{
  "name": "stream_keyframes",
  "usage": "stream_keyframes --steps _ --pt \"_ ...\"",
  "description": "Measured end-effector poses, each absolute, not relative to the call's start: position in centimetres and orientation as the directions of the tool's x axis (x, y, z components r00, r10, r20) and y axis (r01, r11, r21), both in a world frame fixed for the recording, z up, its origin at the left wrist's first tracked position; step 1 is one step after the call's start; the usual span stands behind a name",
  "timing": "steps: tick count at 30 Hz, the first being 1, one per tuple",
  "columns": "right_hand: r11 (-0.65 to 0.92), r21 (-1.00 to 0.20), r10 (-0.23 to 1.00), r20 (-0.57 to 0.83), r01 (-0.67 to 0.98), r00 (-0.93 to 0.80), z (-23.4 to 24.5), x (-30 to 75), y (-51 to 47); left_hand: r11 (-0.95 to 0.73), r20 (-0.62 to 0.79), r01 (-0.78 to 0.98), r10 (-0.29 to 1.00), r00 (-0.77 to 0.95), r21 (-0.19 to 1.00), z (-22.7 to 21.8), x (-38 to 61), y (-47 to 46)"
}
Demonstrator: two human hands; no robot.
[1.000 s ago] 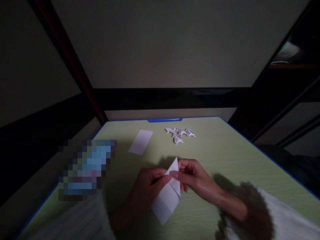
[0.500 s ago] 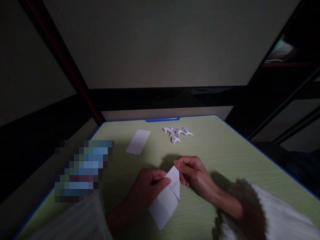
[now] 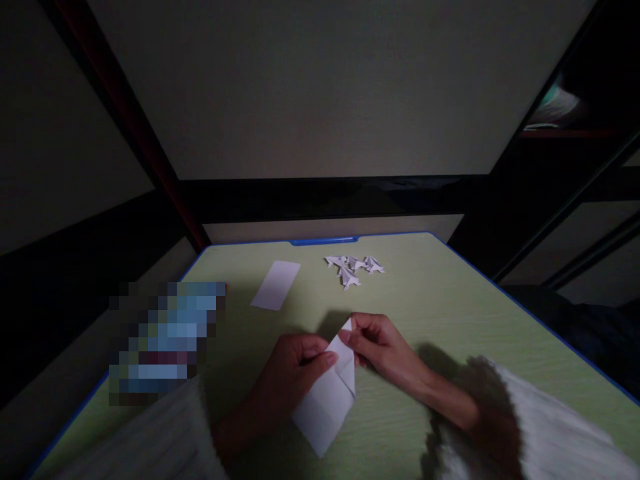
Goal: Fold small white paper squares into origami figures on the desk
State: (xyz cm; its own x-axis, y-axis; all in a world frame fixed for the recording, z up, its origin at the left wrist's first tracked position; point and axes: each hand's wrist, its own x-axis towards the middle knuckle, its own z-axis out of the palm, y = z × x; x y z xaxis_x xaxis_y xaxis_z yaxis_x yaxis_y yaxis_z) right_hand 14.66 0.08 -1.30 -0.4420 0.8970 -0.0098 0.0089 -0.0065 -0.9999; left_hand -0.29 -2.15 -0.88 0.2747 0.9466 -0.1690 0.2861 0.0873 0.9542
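A partly folded sheet of white paper (image 3: 325, 411) is held between both hands above the green table, its upper end creased to a point. My left hand (image 3: 287, 377) pinches its left edge, thumb on top and fingers behind. On the other side, my right hand (image 3: 383, 343) is closed on the paper near the pointed tip, thumb on the front face. A folded flap shows along the right edge, below the right thumb. The fingertips behind the paper are hidden.
Several folded paper figures (image 3: 349, 277) stand together toward the table's far side. Left of them lies a flat white paper rectangle (image 3: 276, 285). A pixelated object (image 3: 173, 340) rests at the table's left. The green tabletop (image 3: 440, 293) has a blue rim, with pale panels behind.
My right hand has slid slightly left and down along the tip of the paper, so more of the point shows above the thumb. The left hand keeps its pinch.
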Motion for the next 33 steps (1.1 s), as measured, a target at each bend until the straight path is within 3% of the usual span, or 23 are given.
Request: stream_keyframes --steps 10,18,27,33 --pt "0.089 -0.990 0.926 0.042 0.107 -0.375 -1.53 14.63 -0.13 0.121 -0.181 0.196 0.927 0.327 0.973 -1.36 -0.41 -1.85" --pt "0.289 -0.899 0.919 0.166 0.328 -0.357 -1.05 14.38 -0.76 0.118 -0.179 0.211 0.938 0.297 0.970 -1.28 -0.40 -1.96" --pt "0.269 -0.916 0.846 0.076 0.299 -0.527 -1.03 14.70 -0.07 0.135 -0.175 0.244 0.973 0.152 0.960 -0.95 -0.50 -1.92" --pt "0.279 -0.886 0.862 0.062 0.370 -0.503 -0.89 14.55 -0.28 0.130 -0.151 0.190 0.983 0.101 0.973 -0.74 -0.48 -2.05"
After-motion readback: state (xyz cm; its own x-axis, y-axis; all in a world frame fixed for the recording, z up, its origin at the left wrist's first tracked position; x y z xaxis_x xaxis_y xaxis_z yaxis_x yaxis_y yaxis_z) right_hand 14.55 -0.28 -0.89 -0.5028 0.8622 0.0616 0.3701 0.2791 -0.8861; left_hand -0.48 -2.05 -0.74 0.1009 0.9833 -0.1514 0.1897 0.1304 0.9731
